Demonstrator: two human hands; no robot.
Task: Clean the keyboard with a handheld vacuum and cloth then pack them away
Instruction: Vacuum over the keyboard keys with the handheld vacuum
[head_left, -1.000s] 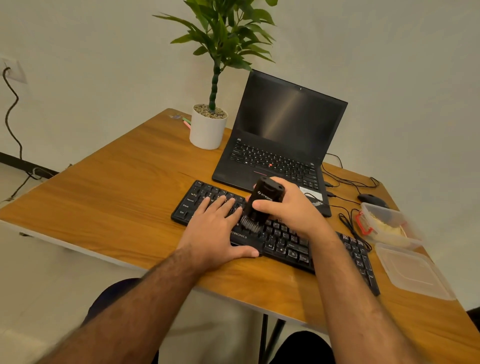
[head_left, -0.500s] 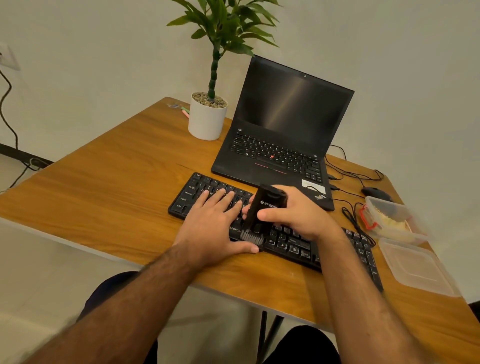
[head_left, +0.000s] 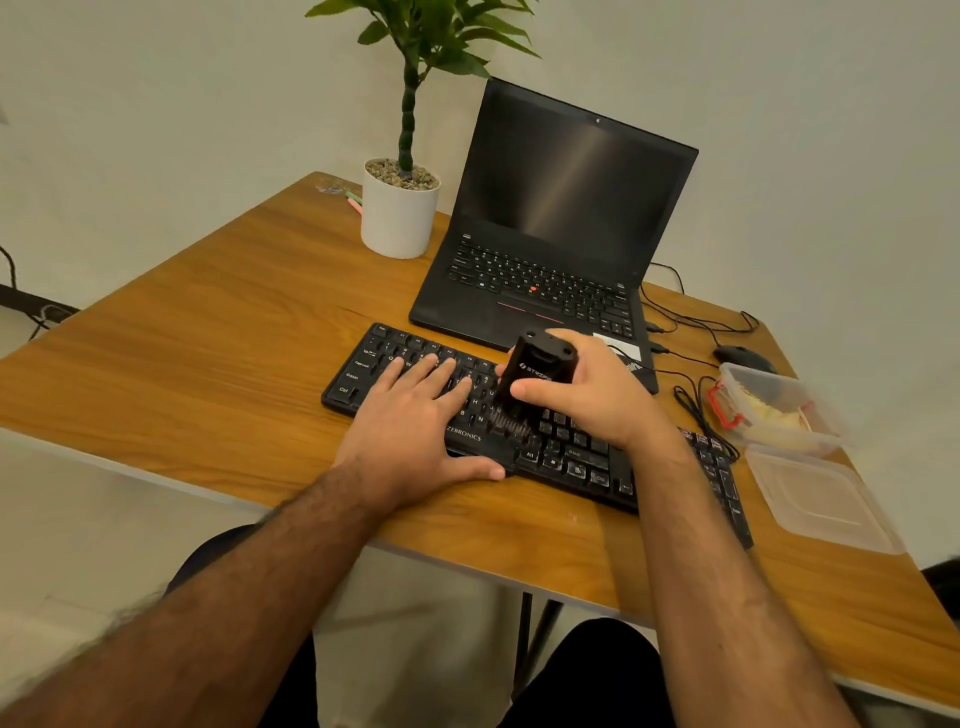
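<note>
while the left hand (head_left: 415, 436) lies flat and open on the left half of the black keyboard (head_left: 582, 457), fingers spread over the keys and thumb along the front edge near the printed brand name, it grips nothing and only presses down. the right hand (head_left: 592, 395) is closed around a small black handheld vacuum (head_left: 537, 376), thumb across the front face and fingers wrapped behind. the vacuum stands nearly upright, tilted slightly, with its brush (head_left: 511, 426) down on the keys near the middle of the keyboard, just right of the left hand's fingertips. the keyboard lies at an angle on a wooden table (head_left: 208, 343), directly in front of an open laptop (head_left: 561, 228) with a dark screen. a white pot (head_left: 397, 215) with a green plant stands left of the laptop. to the right of the keyboard lie black cables (head_left: 691, 400), a mouse (head_left: 740, 356), a clear plastic box (head_left: 774, 408) with pale contents that cannot be identified, and nearer the table edge a clear lid (head_left: 821, 499) lying flat.
</note>
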